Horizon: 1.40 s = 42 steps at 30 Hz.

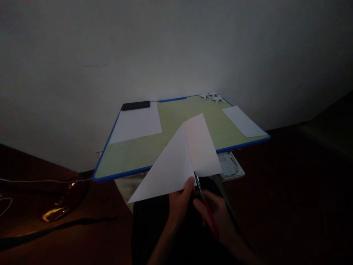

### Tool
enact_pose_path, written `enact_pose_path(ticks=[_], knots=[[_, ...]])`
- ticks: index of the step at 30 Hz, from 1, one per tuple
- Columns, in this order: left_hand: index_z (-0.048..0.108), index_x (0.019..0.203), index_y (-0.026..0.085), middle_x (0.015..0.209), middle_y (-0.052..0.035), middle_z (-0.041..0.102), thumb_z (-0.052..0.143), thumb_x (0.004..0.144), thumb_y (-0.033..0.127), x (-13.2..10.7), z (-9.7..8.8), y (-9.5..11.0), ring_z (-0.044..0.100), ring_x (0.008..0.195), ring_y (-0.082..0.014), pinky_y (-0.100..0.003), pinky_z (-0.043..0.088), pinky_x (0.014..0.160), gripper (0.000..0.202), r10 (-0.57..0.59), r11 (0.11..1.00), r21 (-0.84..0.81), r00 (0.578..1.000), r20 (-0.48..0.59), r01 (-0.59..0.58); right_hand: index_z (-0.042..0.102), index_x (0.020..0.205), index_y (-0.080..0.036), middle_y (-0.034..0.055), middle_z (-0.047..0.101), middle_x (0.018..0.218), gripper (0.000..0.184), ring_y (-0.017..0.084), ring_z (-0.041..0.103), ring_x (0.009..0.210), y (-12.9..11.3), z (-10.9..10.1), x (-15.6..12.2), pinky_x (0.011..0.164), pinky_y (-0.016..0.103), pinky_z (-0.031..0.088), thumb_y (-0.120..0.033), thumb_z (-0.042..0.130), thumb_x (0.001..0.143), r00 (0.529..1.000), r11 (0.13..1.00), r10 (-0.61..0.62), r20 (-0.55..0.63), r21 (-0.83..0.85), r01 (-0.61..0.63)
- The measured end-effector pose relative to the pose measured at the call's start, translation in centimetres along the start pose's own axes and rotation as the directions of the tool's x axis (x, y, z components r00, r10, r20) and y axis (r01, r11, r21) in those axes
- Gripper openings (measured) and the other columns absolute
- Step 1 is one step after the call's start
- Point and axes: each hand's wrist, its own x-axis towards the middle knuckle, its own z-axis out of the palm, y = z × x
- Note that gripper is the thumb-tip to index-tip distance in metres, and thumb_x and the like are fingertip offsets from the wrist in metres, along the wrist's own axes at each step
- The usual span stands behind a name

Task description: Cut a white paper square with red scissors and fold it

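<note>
Paper: While it is held in the air over the near edge of the board, the white paper sheet folded into a triangle (171, 165) has a rectangular white strip (202, 145) standing out along its right side.
Left hand: The left hand (180, 200) pinches the triangle at its lower right corner, the thumb lying on top.
Right hand: The right hand (216, 208) grasps the red-handled metal scissors (208, 211); how the fingers sit in the loops, I cannot tell.
Cut: The blades are at the near end of the line between triangle and strip. In my judgement, the fold is done and the cutting is only at its beginning, because the strip seems joined along most of its length; most of this line is left.
Board: On the light green board with blue rim (182, 110) lie a white paper sheet (138, 123) at left, a flat black rectangular object (135, 105) on its far edge, a loose white paper strip (244, 121) at right, and small folded white paper pieces (212, 96) in the far right corner.
</note>
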Motion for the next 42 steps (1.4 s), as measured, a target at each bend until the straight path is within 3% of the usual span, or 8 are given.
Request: enact_pose_path(ticks=[10,12,16,19,24,31,37,42], knots=[[0.069,0.062,0.016,0.061,-0.0054,0.071,0.088,0.067,0.055,-0.1,-0.2,-0.1,0.068,0.061,-0.0212,-0.032,0.058,0.063,0.043,0.026,1.0,-0.007,0.999,0.025,-0.026,0.077,0.101,-0.014,-0.0065,0.05,0.054,0.049,0.008,0.042,0.042,0.8,-0.2,0.4,0.039,0.019,0.034,-0.061,0.074,0.088,0.998,0.998,0.037,0.058,0.039,-0.039],[0.073,0.069,0.016,0.069,-0.0072,0.076,0.088,0.067,0.052,-0.2,-0.3,0.0,0.073,0.069,-0.0241,-0.034,0.061,0.07,0.039,0.038,0.999,-0.009,0.999,0.029,-0.038,0.077,0.098,-0.014,-0.0059,0.052,0.056,0.05,0.008,0.044,0.042,0.9,-0.1,1.0,0.038,0.019,0.036,-0.063,0.075,0.086,0.999,0.998,0.028,0.039,0.052,-0.03],[0.078,0.087,0.015,0.1,-0.0124,0.083,0.088,0.069,0.045,-0.2,-0.2,0.0,0.077,0.103,-0.0314,-0.04,0.059,0.097,0.037,0.081,0.997,-0.017,0.996,0.038,-0.08,0.072,0.083,-0.015,-0.0042,0.055,0.056,0.054,0.008,0.047,0.041,0.8,0.1,1.7,0.037,0.02,0.037,-0.068,0.078,0.081,0.999,0.996,0.029,-0.018,0.084,-0.027],[0.078,0.09,0.015,0.106,-0.0142,0.083,0.087,0.072,0.043,-0.1,-0.3,-0.1,0.077,0.108,-0.033,-0.042,0.058,0.102,0.035,0.078,0.997,-0.008,0.994,0.076,-0.077,0.067,0.072,-0.016,-0.0036,0.055,0.053,0.054,0.009,0.047,0.04,0.5,0.1,1.9,0.037,0.02,0.037,-0.068,0.08,0.078,0.998,0.996,0.044,-0.043,0.078,-0.041],[0.077,0.085,0.015,0.1,-0.0127,0.083,0.093,0.065,0.044,0.0,-0.5,-0.3,0.077,0.103,-0.0316,-0.041,0.058,0.099,0.039,0.034,0.997,-0.068,0.998,0.058,-0.03,0.065,0.068,-0.017,-0.0037,0.054,0.052,0.051,0.01,0.049,0.039,0.1,0.0,2.0,0.037,0.022,0.039,-0.064,0.081,0.077,0.999,0.998,0.033,-0.034,0.063,-0.031],[0.073,0.078,0.015,0.065,-0.0048,0.071,0.089,0.069,0.06,-0.2,-0.2,-1.1,0.071,0.068,-0.0224,-0.03,0.058,0.061,0.049,-0.03,0.993,-0.119,1.0,-0.004,0.029,0.067,0.074,-0.017,-0.0034,0.057,0.056,0.041,0.01,0.05,0.04,0.5,-0.4,2.3,0.038,0.021,0.041,-0.055,0.08,0.082,1.0,0.997,0.01,-0.02,0.076,-0.008],[0.067,0.066,0.019,0.058,-0.0043,0.068,0.092,0.068,0.049,-0.2,0.2,-1.1,0.076,0.08,-0.0278,-0.032,0.06,0.068,0.039,-0.005,0.997,-0.076,0.998,-0.057,0.001,0.063,0.068,-0.017,-0.0033,0.057,0.057,0.045,0.01,0.053,0.041,0.1,-0.6,2.6,0.038,0.021,0.042,-0.055,0.085,0.077,0.999,0.994,0.026,-0.036,0.104,-0.022],[0.07,0.07,0.018,0.069,-0.0075,0.075,0.091,0.069,0.047,-0.4,0.5,-0.5,0.077,0.084,-0.0284,-0.033,0.062,0.073,0.036,0.02,0.998,-0.05,0.997,-0.073,-0.024,0.065,0.069,-0.017,-0.0035,0.057,0.056,0.042,0.009,0.051,0.042,-0.1,-0.8,2.6,0.04,0.02,0.041,-0.052,0.085,0.079,1.0,0.995,0.017,-0.009,0.096,-0.016]])
